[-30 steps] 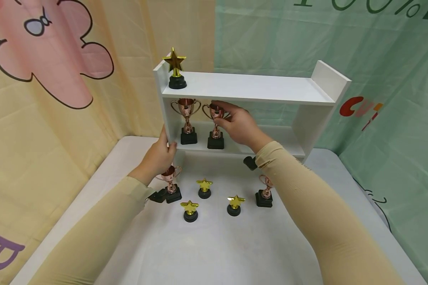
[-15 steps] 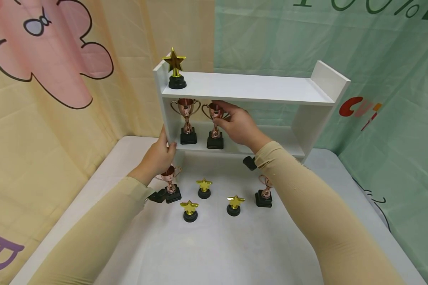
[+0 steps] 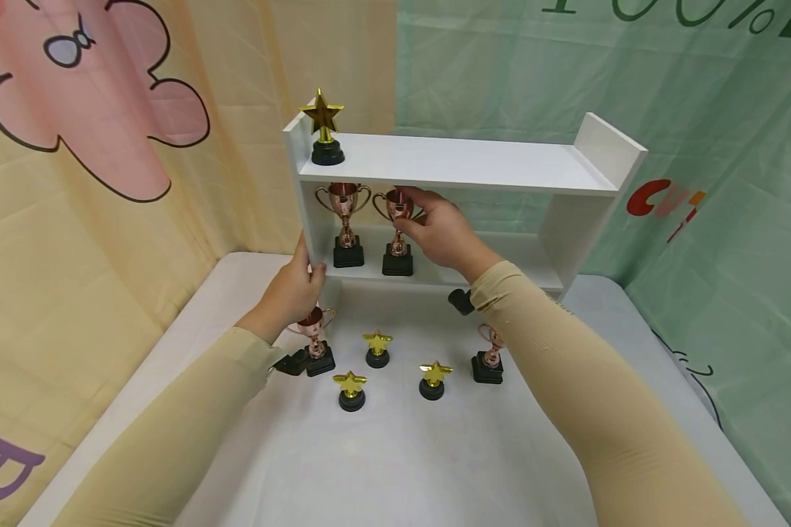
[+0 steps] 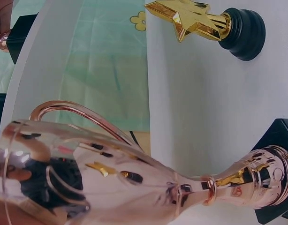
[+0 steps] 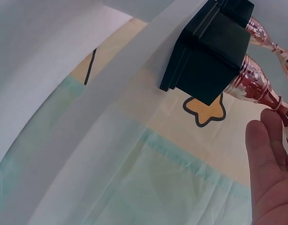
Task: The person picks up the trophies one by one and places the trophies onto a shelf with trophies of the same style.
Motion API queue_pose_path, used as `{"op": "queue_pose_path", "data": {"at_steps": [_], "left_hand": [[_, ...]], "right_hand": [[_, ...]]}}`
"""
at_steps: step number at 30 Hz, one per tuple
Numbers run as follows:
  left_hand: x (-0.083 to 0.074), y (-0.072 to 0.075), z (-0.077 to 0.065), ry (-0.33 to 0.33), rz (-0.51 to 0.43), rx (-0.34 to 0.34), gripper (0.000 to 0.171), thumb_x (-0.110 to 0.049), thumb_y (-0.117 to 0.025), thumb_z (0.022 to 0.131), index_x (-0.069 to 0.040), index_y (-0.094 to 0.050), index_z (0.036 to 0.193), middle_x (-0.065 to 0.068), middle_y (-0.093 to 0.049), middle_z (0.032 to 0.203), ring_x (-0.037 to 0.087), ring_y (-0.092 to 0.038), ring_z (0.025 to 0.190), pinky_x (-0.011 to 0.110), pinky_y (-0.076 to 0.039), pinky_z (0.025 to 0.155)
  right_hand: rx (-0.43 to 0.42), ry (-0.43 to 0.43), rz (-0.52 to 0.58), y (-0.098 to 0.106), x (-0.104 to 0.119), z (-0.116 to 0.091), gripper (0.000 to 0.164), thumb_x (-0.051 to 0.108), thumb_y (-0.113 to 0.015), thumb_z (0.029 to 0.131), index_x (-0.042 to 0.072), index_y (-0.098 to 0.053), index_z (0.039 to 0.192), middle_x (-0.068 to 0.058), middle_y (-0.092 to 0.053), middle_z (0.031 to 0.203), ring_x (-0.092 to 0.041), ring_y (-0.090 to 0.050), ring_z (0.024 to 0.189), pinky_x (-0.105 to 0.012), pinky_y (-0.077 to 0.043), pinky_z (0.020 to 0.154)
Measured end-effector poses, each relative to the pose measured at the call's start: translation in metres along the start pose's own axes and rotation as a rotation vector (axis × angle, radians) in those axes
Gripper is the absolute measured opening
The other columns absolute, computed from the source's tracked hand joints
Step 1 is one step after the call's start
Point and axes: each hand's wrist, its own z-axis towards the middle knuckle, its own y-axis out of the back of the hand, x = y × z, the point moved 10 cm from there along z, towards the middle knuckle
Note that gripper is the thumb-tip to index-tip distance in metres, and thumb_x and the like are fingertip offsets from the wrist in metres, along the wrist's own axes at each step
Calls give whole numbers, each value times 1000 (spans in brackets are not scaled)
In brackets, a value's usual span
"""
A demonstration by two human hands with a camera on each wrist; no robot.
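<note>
My right hand pinches the bowl of a rose-gold trophy cup, thumb in front and fingers at its rim. The cup stands upright on the middle board of a white shelf; in the right wrist view its black base rests at the board's edge. Beside it on the left stands a matching trophy cup. My left hand grips the shelf's left side panel, thumb at the front edge, other fingers partly hidden. Below that hand is another trophy cup, seen close up in the left wrist view.
A gold star trophy stands on the top board's left end. On the white table are several smaller star trophies, one nearest the front, and a trophy cup by my right sleeve. Printed curtains surround the table.
</note>
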Motion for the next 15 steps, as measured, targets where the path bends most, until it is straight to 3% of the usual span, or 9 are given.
{"op": "queue_pose_path", "data": {"at_steps": [15], "left_hand": [[-1,0,0,-7,6,0,75,-23,-41,113,-27,8,169,30,-39,163,53,-59,133,67,-50,106]], "right_hand": [[-18,27,23,1,4,-1,63,18,-67,105,17,-42,163,-13,-53,149,-30,-71,115,-41,-58,97]]}}
